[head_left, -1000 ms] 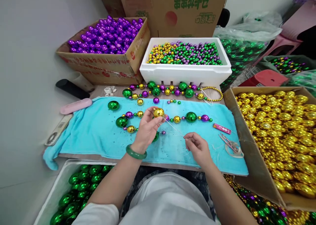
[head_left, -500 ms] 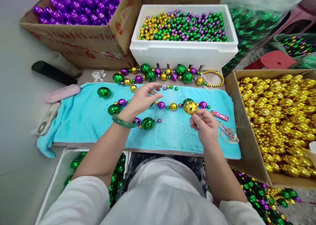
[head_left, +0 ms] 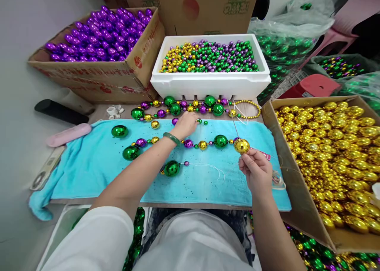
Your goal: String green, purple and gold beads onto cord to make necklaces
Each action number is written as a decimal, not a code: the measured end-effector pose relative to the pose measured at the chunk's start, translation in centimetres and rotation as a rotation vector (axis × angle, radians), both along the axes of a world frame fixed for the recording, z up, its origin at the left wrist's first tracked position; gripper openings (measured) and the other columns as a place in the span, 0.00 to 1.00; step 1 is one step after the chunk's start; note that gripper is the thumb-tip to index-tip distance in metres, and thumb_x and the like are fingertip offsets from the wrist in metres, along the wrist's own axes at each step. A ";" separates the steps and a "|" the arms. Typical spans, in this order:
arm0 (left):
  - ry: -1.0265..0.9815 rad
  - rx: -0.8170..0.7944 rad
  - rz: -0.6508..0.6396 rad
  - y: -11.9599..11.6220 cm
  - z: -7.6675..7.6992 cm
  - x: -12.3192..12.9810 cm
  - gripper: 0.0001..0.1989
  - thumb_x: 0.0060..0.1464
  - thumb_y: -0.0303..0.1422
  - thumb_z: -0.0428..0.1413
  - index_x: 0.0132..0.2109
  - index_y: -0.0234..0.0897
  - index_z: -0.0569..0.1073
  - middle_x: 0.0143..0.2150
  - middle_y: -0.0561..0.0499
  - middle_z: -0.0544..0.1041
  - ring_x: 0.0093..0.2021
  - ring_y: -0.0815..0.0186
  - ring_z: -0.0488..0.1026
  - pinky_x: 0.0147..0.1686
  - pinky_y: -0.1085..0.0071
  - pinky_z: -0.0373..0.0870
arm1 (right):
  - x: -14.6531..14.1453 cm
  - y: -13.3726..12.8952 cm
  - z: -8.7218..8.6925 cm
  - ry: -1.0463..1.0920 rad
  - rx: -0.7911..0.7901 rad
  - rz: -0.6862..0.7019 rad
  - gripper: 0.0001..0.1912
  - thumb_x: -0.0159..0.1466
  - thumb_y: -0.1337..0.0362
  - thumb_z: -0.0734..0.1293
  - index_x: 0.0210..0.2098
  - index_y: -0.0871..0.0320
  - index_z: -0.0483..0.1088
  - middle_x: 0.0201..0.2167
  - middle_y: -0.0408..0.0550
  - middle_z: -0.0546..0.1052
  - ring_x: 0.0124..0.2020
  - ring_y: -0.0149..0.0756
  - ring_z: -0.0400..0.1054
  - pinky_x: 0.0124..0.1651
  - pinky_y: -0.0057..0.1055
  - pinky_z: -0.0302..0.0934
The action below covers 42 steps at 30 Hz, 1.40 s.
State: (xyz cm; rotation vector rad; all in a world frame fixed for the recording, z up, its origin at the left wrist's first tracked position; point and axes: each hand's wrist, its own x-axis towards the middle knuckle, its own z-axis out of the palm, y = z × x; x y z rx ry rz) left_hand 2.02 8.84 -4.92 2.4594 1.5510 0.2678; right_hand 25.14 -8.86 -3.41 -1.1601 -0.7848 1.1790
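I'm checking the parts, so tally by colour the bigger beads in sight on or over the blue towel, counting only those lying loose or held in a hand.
Green: 1, the loose green bead
Gold: 2, the loose gold bead and the held gold bead in the right grip
Purple: 1, the purple bead beside the left grip
Total: 4

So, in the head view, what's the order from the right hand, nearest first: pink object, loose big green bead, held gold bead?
1. Gold bead, held in the right hand.
2. Big green bead, loose on the towel, left side.
3. Pink object, farther left.
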 end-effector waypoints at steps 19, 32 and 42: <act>-1.614 -0.752 0.450 -5.2 4.2 -0.6 0.09 0.56 0.32 0.58 0.43 0.35 0.76 0.36 0.49 0.78 0.31 0.72 0.74 0.32 0.75 0.71 | -1.4 0.6 -1.1 -0.110 -0.089 0.100 0.09 0.55 0.59 0.71 0.28 0.59 0.72 0.15 0.41 0.69 0.16 0.26 0.57 0.18 0.24 0.48; -1.854 -0.782 0.548 -7.8 4.9 -2.0 0.05 0.59 0.25 0.54 0.39 0.33 0.75 0.36 0.48 0.80 0.30 0.74 0.75 0.32 0.78 0.73 | -3.6 -0.3 -1.0 -0.145 -0.142 0.212 0.11 0.54 0.56 0.70 0.28 0.59 0.71 0.15 0.40 0.67 0.17 0.27 0.59 0.21 0.26 0.53; -1.796 -0.673 0.536 -9.0 4.9 -1.8 0.10 0.53 0.24 0.58 0.44 0.37 0.73 0.38 0.50 0.79 0.34 0.73 0.75 0.35 0.77 0.71 | -4.1 -0.4 -1.0 -0.202 -0.133 0.194 0.11 0.54 0.57 0.69 0.27 0.59 0.71 0.14 0.40 0.67 0.17 0.27 0.58 0.20 0.25 0.53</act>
